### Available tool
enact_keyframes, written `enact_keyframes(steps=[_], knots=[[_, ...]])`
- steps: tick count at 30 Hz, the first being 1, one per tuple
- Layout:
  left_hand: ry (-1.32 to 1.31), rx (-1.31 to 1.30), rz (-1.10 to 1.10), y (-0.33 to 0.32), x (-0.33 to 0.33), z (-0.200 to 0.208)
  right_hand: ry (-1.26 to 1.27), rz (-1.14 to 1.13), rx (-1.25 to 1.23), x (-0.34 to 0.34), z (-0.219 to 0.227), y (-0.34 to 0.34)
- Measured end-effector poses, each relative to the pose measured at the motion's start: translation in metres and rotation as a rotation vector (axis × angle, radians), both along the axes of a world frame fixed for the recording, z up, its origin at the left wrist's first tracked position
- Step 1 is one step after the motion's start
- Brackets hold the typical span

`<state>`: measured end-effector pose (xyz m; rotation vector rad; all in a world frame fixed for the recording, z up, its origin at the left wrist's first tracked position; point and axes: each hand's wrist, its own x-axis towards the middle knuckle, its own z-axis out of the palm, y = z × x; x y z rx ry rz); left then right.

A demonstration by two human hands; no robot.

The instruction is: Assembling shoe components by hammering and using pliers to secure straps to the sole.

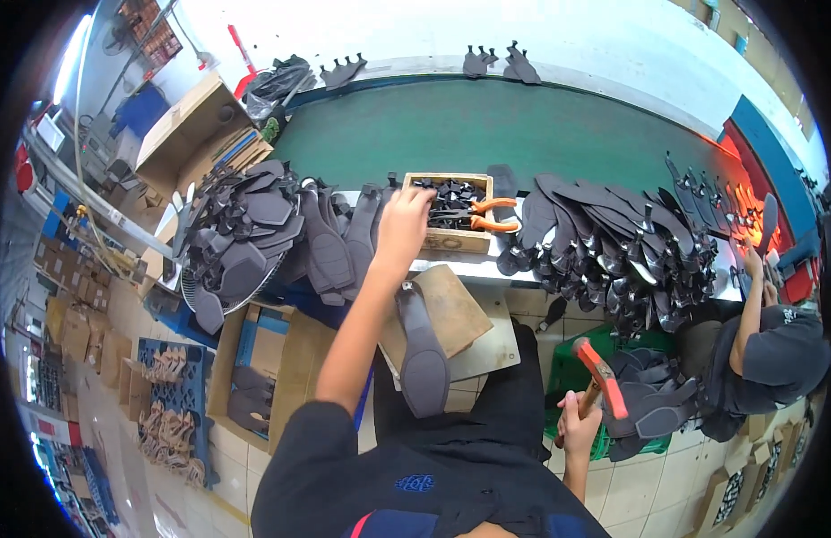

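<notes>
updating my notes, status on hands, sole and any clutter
Left hand at parts box, grip unclear. Right hand gripping hammer. Dark sole untouched, overlapping tan board. Orange-handled pliers lie across box's rim.

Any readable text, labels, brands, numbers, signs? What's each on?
Wooden box, front wall: dark marking, not transcribed.
Wearer's dark shirt, chest: blue emblem, no clear letters.
Co-worker's dark shirt: pale mark, too small to read.
Nothing else clearly readable.

Hammer handle (592,394) partly hidden by right hand (579,425); boxed black pieces (455,190): shapes unclear.
</notes>
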<state>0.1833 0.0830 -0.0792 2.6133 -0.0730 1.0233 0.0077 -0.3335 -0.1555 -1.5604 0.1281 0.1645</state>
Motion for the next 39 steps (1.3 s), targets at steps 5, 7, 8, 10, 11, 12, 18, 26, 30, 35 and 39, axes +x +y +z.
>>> enact_keyframes(steps=[5,7,8,10,11,12,18,26,30,35,39], knots=[[0.411,0.221,-0.177,0.031,0.075,-0.008,-0.213,-0.012,-0.136,0.019,-0.017,0.014],[0.400,0.228,-0.218,0.032,0.081,-0.004,-0.185,-0.011,-0.120,0.019,-0.008,0.022],[0.343,0.211,-0.258,0.033,0.080,-0.003,-0.191,0.008,-0.131,0.021,-0.009,0.025],[0.324,0.081,-0.286,0.030,0.073,0.001,-0.211,0.026,-0.095,0.026,-0.016,0.031],[0.321,0.081,-0.281,0.030,0.073,0.003,-0.214,0.031,-0.095,0.031,-0.016,0.033],[0.380,-0.027,-0.254,0.037,0.070,0.004,-0.219,0.063,-0.064,0.036,-0.014,0.039],[0.183,0.307,-0.248,0.036,0.065,-0.008,-0.104,0.231,0.125,0.064,0.024,0.067],[0.244,0.227,-0.213,0.039,0.066,0.002,-0.168,0.256,0.168,0.059,0.043,0.090],[0.215,-0.736,-0.342,0.031,0.026,0.030,-0.235,0.299,0.137,0.065,0.061,0.095],[0.182,-1.195,-0.498,-0.045,-0.089,0.101,-0.385,0.329,0.196,0.079,0.113,0.113],[0.018,-1.314,-0.597,-0.080,-0.153,0.118,-0.438,0.431,0.371,0.076,0.158,0.143]])
